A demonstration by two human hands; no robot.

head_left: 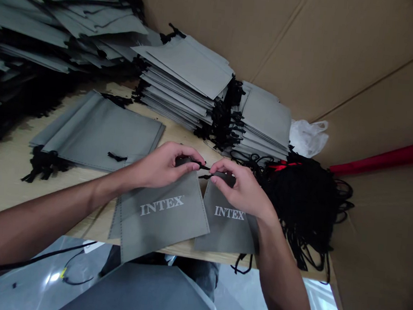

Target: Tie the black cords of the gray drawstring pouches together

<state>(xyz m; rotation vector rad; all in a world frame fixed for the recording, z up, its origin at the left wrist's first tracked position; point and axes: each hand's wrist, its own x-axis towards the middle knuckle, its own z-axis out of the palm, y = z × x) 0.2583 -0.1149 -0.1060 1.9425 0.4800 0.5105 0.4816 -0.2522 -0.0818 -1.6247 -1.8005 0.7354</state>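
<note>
Two grey fabric pouches printed INTEX lie at the near table edge. My left hand [164, 165] pinches the top of the left pouch [163, 216], fingers closed on its rim and a black drawstring [202, 166]. My right hand [242, 187] rests on the top of the right pouch [226, 224], with its fingers pinched at the cord end between the two pouches. The hands almost touch at the fingertips.
A flat pile of grey pouches [100, 133] lies to the left, and taller stacks [187, 78] [265, 126] stand behind. A heap of black cords [307, 202] sits at the right beside a white plastic bag [307, 135]. Cardboard walls [345, 51] close in the back and right.
</note>
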